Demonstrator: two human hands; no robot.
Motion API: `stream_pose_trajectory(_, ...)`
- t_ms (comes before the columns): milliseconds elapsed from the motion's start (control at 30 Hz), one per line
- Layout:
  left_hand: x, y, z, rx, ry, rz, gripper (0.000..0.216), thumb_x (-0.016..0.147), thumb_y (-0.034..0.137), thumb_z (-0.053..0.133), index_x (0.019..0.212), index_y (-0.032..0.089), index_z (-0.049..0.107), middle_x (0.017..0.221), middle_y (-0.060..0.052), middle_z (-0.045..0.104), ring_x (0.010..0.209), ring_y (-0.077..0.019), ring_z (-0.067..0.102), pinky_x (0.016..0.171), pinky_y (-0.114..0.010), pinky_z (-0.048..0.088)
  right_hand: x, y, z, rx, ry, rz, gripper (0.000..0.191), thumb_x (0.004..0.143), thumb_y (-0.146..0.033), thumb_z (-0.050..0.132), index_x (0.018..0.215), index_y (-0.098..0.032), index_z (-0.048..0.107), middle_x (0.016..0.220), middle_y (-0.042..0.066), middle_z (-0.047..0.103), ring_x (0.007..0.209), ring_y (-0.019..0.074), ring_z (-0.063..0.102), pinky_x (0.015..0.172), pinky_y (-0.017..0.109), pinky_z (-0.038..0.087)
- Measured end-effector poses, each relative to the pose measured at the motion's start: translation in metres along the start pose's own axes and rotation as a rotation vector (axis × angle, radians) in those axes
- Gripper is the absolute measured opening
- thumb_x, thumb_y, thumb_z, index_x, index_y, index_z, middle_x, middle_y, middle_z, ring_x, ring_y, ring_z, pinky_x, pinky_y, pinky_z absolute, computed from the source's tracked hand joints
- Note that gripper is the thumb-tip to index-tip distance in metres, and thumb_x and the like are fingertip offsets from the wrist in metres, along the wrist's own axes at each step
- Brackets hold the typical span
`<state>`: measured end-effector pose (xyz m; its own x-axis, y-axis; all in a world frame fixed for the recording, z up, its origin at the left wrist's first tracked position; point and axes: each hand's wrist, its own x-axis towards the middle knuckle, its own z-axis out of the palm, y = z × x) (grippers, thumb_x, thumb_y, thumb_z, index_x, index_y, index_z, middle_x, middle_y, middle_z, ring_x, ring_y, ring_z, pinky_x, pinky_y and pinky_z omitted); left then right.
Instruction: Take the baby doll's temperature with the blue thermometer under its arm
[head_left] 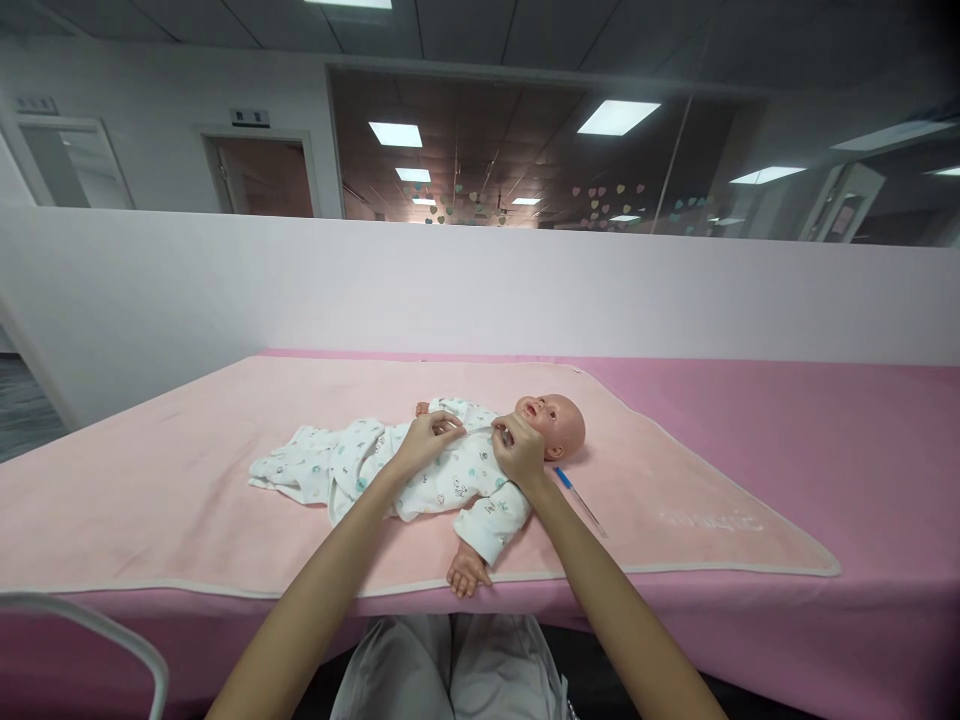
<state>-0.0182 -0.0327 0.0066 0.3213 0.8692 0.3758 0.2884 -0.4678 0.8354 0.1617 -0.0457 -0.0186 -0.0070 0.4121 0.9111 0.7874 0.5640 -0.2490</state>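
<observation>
A baby doll (559,420) lies on its back on a pale pink blanket (225,470), head to the right. It wears a white printed romper (442,480). My left hand (427,438) pinches the romper's fabric on the doll's chest. My right hand (517,445) is closed on the romper's collar just under the doll's chin. The doll's near arm (472,565) reaches toward the table's front edge.
A blue-capped pen (577,498) lies on the blanket beside my right forearm. The blanket covers a darker pink tabletop (825,440). A white partition wall (480,290) stands behind. A curved white rail (97,630) shows at the lower left.
</observation>
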Motion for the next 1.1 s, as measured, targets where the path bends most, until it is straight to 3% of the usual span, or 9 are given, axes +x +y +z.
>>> stream_pose_trajectory(167, -0.001, 0.002, -0.014, 0.029, -0.174, -0.066, 0.038, 0.07, 0.051, 0.048, 0.061, 0.015, 0.051, 0.053, 0.004, 0.036, 0.051, -0.007, 0.034, 0.05, -0.021, 0.027, 0.0, 0.001, 0.001, 0.005, -0.007, 0.016, 0.016, 0.068, -0.01, 0.042, 0.068, -0.018, 0.056, 0.064, 0.0, 0.058, 0.057, 0.0103, 0.049, 0.053, 0.021, 0.036)
stream_pose_trajectory(333, -0.004, -0.002, -0.026, 0.153, -0.128, -0.079, 0.041, 0.067, 0.051, 0.052, 0.049, 0.016, 0.041, 0.05, 0.004, 0.031, 0.048, -0.0068, 0.028, 0.047, -0.023, 0.022, 0.0, 0.001, 0.001, 0.0, 0.006, 0.01, 0.016, 0.069, -0.01, 0.042, 0.069, -0.019, 0.056, 0.065, 0.0, 0.058, 0.058, 0.0105, 0.05, 0.053, 0.021, 0.037)
stream_pose_trajectory(400, -0.005, -0.004, -0.034, 0.134, -0.174, -0.133, 0.043, 0.066, 0.051, 0.052, 0.046, 0.016, 0.036, 0.047, 0.005, 0.027, 0.045, -0.0061, 0.024, 0.045, -0.023, 0.019, 0.0, 0.001, 0.001, 0.002, 0.01, 0.005, 0.017, 0.069, -0.01, 0.042, 0.069, -0.019, 0.056, 0.064, 0.0, 0.058, 0.058, 0.0105, 0.05, 0.053, 0.021, 0.037)
stream_pose_trajectory(500, -0.006, -0.005, -0.045, 0.02, -0.341, -0.233, 0.037, 0.065, 0.048, 0.055, 0.049, 0.016, 0.043, 0.045, 0.005, 0.028, 0.043, -0.0059, 0.025, 0.043, -0.023, 0.02, 0.0, 0.001, 0.001, 0.006, 0.011, 0.005, 0.017, 0.069, -0.01, 0.042, 0.07, -0.019, 0.057, 0.065, 0.0, 0.058, 0.058, 0.0103, 0.05, 0.053, 0.021, 0.037)
stream_pose_trajectory(600, -0.007, -0.003, -0.054, -0.054, -0.446, -0.281, 0.025, 0.059, 0.039, 0.063, 0.066, 0.016, 0.057, 0.053, 0.004, 0.042, 0.048, -0.0064, 0.032, 0.044, -0.021, 0.024, 0.001, 0.001, 0.002, 0.01, 0.006, 0.003, 0.016, 0.068, -0.01, 0.043, 0.07, -0.019, 0.057, 0.065, 0.0, 0.058, 0.058, 0.0099, 0.05, 0.053, 0.021, 0.037)
stream_pose_trajectory(800, -0.009, -0.003, -0.057, -0.093, -0.437, -0.282, 0.024, 0.054, 0.03, 0.066, 0.074, 0.016, 0.061, 0.056, 0.004, 0.046, 0.053, -0.0071, 0.036, 0.045, -0.019, 0.024, 0.002, 0.001, 0.001, -0.038, 0.031, -0.01, 0.018, 0.069, -0.01, 0.042, 0.071, -0.019, 0.057, 0.066, 0.0, 0.058, 0.057, 0.0108, 0.05, 0.05, 0.021, 0.035)
stream_pose_trajectory(933, -0.008, -0.003, -0.054, -0.124, -0.438, -0.275, 0.02, 0.057, 0.027, 0.065, 0.072, 0.015, 0.06, 0.056, 0.004, 0.045, 0.051, -0.0058, 0.033, 0.045, -0.019, 0.021, 0.0, -0.011, 0.003, -0.062, -0.008, -0.125, 0.02, 0.069, -0.009, 0.043, 0.076, -0.019, 0.058, 0.078, 0.002, 0.059, 0.064, 0.0109, 0.051, 0.055, 0.022, 0.036)
stream_pose_trajectory(1100, -0.007, -0.004, -0.052, -0.172, -0.448, -0.27, 0.02, 0.057, 0.025, 0.065, 0.073, 0.015, 0.058, 0.056, 0.004, 0.045, 0.05, -0.0056, 0.033, 0.045, -0.019, 0.02, -0.005, -0.036, 0.015, -0.067, -0.289, -0.424, 0.018, 0.071, -0.012, 0.044, 0.078, -0.02, 0.059, 0.076, 0.001, 0.057, 0.061, 0.0094, 0.048, 0.054, 0.022, 0.033)
